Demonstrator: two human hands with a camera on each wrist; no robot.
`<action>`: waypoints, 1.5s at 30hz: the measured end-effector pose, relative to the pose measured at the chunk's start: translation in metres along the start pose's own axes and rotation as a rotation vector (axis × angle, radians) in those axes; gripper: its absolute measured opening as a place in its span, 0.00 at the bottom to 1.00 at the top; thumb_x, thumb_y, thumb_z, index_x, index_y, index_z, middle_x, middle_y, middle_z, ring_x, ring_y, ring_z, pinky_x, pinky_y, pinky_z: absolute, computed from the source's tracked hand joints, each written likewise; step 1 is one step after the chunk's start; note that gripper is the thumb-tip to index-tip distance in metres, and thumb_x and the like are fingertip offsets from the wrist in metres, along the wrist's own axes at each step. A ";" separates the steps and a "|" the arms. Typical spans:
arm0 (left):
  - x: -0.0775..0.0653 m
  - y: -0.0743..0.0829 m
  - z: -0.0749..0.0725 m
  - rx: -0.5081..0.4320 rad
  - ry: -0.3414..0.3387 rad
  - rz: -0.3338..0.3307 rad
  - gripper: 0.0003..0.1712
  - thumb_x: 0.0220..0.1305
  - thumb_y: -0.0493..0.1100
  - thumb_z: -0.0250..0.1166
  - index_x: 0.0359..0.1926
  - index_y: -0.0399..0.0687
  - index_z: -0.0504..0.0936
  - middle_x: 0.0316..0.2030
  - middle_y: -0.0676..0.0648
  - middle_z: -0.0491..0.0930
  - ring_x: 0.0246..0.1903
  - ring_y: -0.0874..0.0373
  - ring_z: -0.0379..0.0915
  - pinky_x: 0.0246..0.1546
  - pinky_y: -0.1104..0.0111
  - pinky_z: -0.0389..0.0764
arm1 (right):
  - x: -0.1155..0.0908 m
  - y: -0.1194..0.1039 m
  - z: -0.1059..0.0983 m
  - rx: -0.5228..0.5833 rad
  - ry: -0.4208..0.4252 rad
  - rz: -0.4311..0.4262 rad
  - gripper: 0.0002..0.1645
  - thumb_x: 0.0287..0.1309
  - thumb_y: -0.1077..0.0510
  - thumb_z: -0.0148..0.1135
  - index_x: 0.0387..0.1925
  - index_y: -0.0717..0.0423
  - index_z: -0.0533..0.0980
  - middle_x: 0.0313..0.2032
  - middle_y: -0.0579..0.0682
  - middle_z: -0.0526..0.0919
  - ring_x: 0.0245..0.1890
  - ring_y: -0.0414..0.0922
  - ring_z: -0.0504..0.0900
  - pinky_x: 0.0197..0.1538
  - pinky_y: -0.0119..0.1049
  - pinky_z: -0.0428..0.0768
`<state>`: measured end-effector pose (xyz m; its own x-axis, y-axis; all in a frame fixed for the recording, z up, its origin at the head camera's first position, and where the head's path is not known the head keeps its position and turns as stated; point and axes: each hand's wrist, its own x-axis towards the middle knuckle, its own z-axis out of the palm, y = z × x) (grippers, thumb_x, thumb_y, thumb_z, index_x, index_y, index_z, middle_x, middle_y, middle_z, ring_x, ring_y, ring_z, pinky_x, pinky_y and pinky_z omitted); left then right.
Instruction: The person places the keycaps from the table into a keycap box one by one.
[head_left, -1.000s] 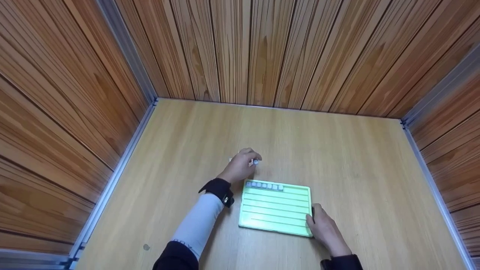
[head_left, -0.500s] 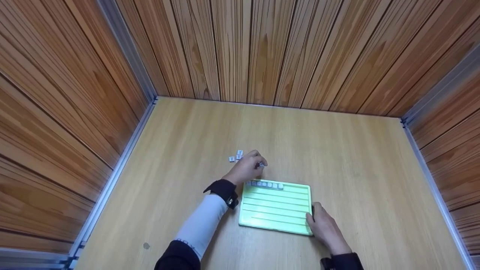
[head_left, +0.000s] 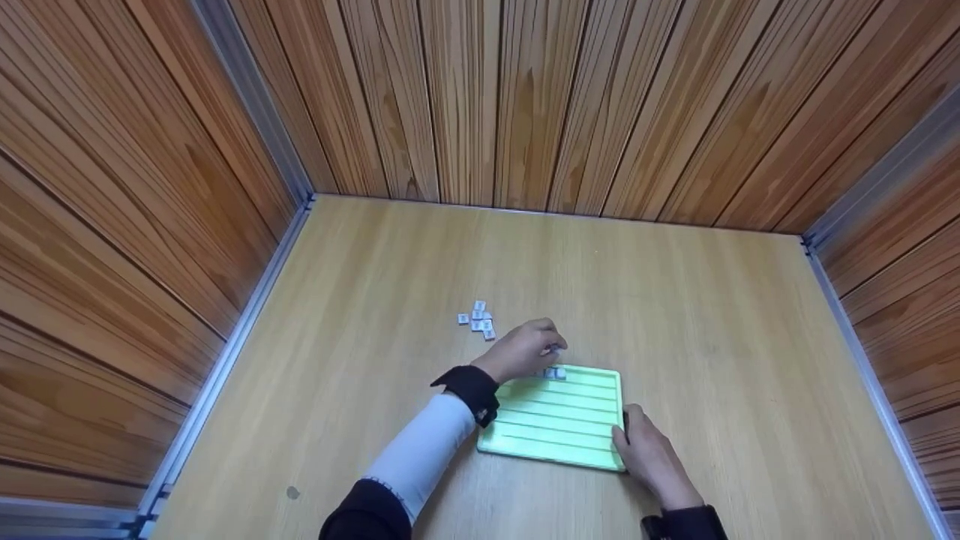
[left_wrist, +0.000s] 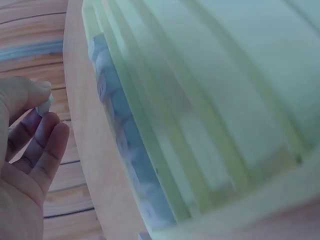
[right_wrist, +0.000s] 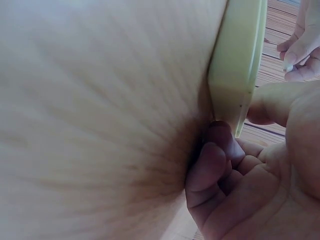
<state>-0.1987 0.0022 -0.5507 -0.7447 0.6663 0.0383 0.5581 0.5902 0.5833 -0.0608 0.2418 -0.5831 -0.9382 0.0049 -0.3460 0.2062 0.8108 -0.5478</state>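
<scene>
My left hand (head_left: 524, 350) pinches a small white tile (left_wrist: 45, 105) between thumb and fingertips, above the far edge of a light green ridged tray (head_left: 555, 427). Along the tray's far groove stands a row of small tiles (left_wrist: 127, 135), partly covered by the left hand in the head view. My right hand (head_left: 654, 459) grips the tray's right edge, its thumb (right_wrist: 272, 102) on top and curled fingers (right_wrist: 207, 165) low at the side wall. Beyond the tray, several loose white tiles (head_left: 478, 325) lie on the table with marks on their faces.
The wood-look table (head_left: 720, 345) is enclosed by plank-patterned walls (head_left: 525, 105) at the back and both sides, with metal strips (head_left: 259, 281) along the seams. A small grey spot (head_left: 292, 493) marks the table at the front left.
My left hand has moved right and toward me, from beside the loose tiles to the tray's far edge, carrying a tile. The loose tiles have come into view. My right hand stays put.
</scene>
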 end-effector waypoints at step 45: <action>0.015 0.017 0.042 0.292 -0.089 0.093 0.12 0.64 0.37 0.66 0.46 0.53 0.89 0.40 0.54 0.80 0.42 0.62 0.71 0.41 0.78 0.73 | 0.001 0.003 -0.001 0.007 0.000 -0.014 0.26 0.72 0.57 0.52 0.64 0.68 0.64 0.49 0.60 0.78 0.43 0.49 0.76 0.40 0.43 0.76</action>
<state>-0.1848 0.0411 -0.5741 -0.6579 0.7531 0.0022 0.7132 0.6221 0.3230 -0.0610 0.2444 -0.5843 -0.9411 -0.0063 -0.3382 0.1952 0.8065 -0.5581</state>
